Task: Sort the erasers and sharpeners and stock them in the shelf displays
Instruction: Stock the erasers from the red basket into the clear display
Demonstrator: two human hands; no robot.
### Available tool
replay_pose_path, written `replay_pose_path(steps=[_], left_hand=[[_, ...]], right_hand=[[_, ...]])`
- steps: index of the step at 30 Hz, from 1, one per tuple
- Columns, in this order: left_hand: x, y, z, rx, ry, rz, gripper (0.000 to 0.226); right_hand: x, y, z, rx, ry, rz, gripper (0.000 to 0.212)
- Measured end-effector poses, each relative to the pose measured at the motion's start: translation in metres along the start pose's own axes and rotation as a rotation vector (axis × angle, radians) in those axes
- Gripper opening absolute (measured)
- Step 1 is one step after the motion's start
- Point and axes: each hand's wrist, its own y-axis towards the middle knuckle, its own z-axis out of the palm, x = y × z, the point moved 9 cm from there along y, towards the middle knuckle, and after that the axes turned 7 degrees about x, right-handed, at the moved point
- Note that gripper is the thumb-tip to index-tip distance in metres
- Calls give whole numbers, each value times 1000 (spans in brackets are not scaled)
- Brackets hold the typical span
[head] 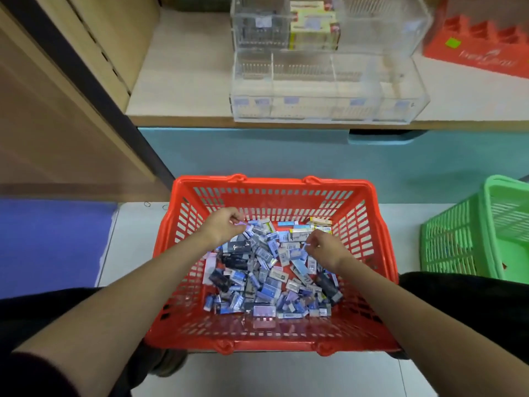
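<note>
Sorting step: left hand [221, 226] and right hand [326, 249], over basket [274, 182], each pinch a lilac piece [241, 224]. Next, probably: carry to displays [315, 91] beyond basket.

Brightness: bright, even, diffuse, from above.
Shadows: soft and faint, darkest under the red basket [274, 343].
Glare: pale sheen on the floor [286, 373]; hazy reflections on the clear display cases [323, 90].
Sharpness: centre fairly crisp, far shelf area slightly blurred.
Edges: strong wide-angle bending toward the corners.
</note>
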Motion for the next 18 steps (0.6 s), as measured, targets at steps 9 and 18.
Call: replay_pose_path(steps=[9,18], left_hand=[[92,56,63,154,218,-144,75],[120,59,97,397,735,-208,109]], right_hand=[[-28,82,30,48,-306,24,75],[-42,117,70,170,-673,118,111]])
